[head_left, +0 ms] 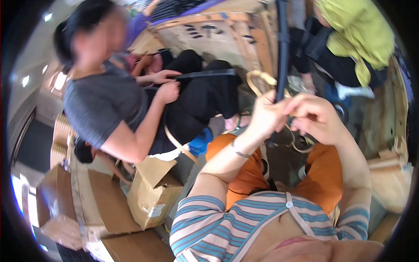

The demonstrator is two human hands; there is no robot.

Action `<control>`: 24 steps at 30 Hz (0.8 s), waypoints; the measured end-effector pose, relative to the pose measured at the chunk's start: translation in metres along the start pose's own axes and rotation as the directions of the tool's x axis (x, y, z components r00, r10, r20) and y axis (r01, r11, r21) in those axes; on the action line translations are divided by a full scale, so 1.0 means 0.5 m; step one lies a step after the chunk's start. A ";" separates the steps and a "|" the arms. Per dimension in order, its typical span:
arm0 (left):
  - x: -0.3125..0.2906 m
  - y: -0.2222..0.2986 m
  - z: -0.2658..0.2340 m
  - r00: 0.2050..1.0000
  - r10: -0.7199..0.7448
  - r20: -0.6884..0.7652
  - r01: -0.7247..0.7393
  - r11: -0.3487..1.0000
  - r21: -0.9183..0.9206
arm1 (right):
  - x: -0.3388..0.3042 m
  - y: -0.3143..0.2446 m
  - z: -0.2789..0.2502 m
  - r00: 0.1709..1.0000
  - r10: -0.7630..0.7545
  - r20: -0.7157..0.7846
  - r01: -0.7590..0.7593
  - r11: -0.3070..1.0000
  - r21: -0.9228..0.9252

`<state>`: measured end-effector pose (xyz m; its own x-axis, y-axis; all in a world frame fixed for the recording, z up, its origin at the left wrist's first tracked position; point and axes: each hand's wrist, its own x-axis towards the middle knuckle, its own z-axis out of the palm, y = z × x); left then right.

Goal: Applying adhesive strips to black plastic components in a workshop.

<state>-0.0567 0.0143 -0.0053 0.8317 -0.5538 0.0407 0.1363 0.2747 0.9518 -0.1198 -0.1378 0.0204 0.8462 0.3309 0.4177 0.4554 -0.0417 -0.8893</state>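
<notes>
A long dark bar (283, 43) runs down from the top edge to my hands, and its lower end shows below them. My left hand (267, 114) is closed around the bar. Close beside it, my right hand (317, 118) has its fingers bent and pinched together against the bar. A pale yellow strap (261, 77) loops out above my left hand and hangs in curls below my right hand. It seems to pass between my fingers, though the exact grip is hidden.
To my left a seated person (109, 100) in a grey shirt holds a similar dark bar (209, 74). Another person (358, 35) in yellow-green sits at the far right. Open cardboard boxes (152, 192) stand at the lower left. A wooden crate wall (214, 39) stands ahead.
</notes>
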 end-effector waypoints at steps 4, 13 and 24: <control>0.005 -0.017 -0.009 0.990 0.136 0.030 -0.139 0.981 0.136 | -0.010 0.010 -0.025 0.991 0.124 -0.042 -0.118 0.985 0.124; 0.014 0.002 -0.013 0.986 0.096 0.136 -0.105 0.993 0.058 | 0.018 0.014 -0.031 0.950 0.166 -0.265 -0.182 0.983 -0.036; 0.018 0.015 -0.008 0.992 0.054 0.111 -0.053 0.999 -0.012 | 0.025 0.034 -0.023 0.954 0.080 -0.288 -0.105 0.992 -0.072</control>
<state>-0.0459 0.0145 0.0010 0.7733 -0.6215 0.1257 0.0981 0.3131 0.9446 -0.0983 -0.1450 0.0126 0.9237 0.0414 0.3808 0.3827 -0.1440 -0.9126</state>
